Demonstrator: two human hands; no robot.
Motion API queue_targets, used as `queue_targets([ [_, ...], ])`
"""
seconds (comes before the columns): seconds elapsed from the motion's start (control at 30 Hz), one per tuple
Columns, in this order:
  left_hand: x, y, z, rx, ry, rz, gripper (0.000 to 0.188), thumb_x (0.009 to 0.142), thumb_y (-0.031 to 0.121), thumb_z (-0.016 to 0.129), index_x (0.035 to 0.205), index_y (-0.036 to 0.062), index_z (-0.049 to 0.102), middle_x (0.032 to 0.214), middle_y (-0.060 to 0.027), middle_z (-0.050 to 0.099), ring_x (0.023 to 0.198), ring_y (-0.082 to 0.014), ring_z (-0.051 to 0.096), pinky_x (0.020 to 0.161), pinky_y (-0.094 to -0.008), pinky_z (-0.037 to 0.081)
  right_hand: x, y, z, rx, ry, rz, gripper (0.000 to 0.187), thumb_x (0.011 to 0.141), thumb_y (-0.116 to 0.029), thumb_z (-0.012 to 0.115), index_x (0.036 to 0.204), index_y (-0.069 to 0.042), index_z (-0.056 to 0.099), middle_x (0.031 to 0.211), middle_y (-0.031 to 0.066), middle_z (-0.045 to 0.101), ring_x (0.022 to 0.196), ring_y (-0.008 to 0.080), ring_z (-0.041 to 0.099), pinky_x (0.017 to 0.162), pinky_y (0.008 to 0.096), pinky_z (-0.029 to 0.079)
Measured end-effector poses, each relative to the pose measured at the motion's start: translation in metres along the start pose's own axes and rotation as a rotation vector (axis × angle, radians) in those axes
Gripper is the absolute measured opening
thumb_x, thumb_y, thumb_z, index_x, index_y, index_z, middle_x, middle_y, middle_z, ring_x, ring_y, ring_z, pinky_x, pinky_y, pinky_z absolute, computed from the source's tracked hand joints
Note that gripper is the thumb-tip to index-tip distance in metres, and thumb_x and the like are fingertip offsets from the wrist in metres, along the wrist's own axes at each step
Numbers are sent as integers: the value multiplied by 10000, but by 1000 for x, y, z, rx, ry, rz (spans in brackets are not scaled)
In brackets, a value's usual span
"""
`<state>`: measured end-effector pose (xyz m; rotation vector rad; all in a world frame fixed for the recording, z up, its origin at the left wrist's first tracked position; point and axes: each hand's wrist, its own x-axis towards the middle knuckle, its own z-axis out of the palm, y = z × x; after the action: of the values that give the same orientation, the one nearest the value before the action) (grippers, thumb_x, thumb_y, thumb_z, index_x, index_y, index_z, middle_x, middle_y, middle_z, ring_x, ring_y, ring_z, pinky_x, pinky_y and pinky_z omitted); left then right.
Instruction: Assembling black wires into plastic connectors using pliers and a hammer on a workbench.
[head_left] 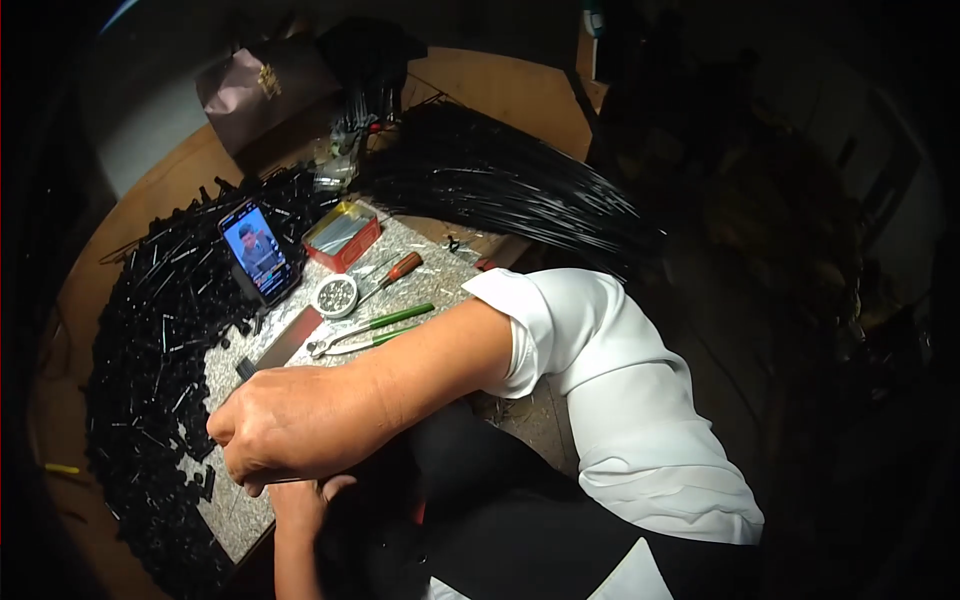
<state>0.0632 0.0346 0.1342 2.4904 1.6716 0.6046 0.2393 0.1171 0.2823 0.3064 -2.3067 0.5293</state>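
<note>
Right hand (290,425) curled over left hand (303,503); pinching or not, cannot tell.
Green-handled metal pliers (375,325) beyond forearm (450,355); bare speckled-grey board (238,520) separates hands from heaped black parts (145,400) near left edge of brown worktop (500,85).

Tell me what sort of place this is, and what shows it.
Probably a small workshop or hand-assembly bench. A mass of small black parts covers much of one side, a bundle of long, thin black pieces lies beyond, and green-handled pliers rest on the work surface.
</note>
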Motion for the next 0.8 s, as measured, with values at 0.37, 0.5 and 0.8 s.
queue_targets([
  [0.37,-2,-4,1,59,-123,-7,977,550,332,827,1366,69,360,1358,-178,401,1269,-389,342,1045,-459,294,8,-1,-14,-28,-64,-6,29,685,-76,656,692,-49,651,737,104,568,679,268,614,577,358,497],
  [0.5,2,-2,12,164,-111,63,976,567,370,812,1366,46,356,1373,-183,384,1293,-362,322,1069,-445,261,-2,2,-13,-56,-77,66,20,682,-84,664,695,-68,666,760,105,592,700,285,612,603,372,496],
  [0.8,2,-1,12,141,-49,-47,743,710,365,725,1325,79,421,1328,-166,445,1256,-360,366,1038,-450,295,-1,-3,-13,-92,-109,44,95,684,-120,682,697,-41,630,771,104,574,697,282,610,590,371,494],
])
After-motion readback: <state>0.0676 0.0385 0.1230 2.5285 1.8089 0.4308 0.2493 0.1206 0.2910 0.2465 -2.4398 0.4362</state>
